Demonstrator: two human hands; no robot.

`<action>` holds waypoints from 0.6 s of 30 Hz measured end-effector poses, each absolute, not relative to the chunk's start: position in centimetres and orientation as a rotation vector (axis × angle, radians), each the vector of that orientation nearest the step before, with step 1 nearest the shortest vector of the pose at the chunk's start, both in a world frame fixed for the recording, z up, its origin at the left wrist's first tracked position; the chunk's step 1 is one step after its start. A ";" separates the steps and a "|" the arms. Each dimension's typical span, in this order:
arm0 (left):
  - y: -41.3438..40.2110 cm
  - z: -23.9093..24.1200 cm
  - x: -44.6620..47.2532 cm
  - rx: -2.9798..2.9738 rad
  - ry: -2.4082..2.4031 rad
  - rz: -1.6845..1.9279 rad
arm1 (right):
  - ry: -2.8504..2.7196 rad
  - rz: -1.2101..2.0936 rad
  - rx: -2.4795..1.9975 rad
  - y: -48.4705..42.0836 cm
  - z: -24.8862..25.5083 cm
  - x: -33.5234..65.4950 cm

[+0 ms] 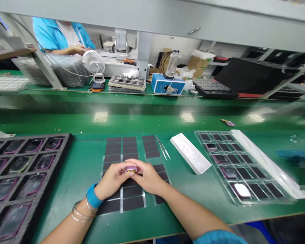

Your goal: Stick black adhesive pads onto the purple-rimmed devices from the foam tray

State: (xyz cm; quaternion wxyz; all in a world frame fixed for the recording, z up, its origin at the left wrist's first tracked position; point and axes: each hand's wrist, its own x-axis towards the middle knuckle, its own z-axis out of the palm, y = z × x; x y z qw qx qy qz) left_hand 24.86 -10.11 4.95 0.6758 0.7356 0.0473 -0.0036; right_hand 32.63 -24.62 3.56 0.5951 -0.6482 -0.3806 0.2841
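Observation:
A small purple-rimmed smartwatch case [131, 168] is pinched between both hands above the green bench. My left hand [114, 177] closes on its left side, with the thumb along the near edge. From the right, my right hand [149, 178] grips it, fingers wrapped and thumb touching the near edge. A bit of yellow shows on the near side of the case; the fingers hide much of the rest. Under the hands lie sheets of black rectangular pads [133, 202]. Metal tweezers [163, 148] rest beyond my right hand.
A white box [179, 139] with tiny pieces stands right of the tweezers. Farther right, a clear tray [228, 195] holds several purple-rimmed cases. At left, a black foam tray [56, 167] holds more. A fan [93, 61] and blue device [156, 84] stand behind; a person [63, 37] sits opposite.

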 end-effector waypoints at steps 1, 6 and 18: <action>-10.1 4.9 24.8 1.670 0.113 -0.001 | -0.890 0.647 -1.534 -24.7 3.7 32.6; -9.8 4.3 24.6 1.727 0.154 -0.021 | -0.949 0.592 -1.626 -24.9 4.2 32.3; -9.1 4.3 25.2 1.812 0.285 -0.001 | -1.115 0.440 -1.840 -24.8 4.8 32.8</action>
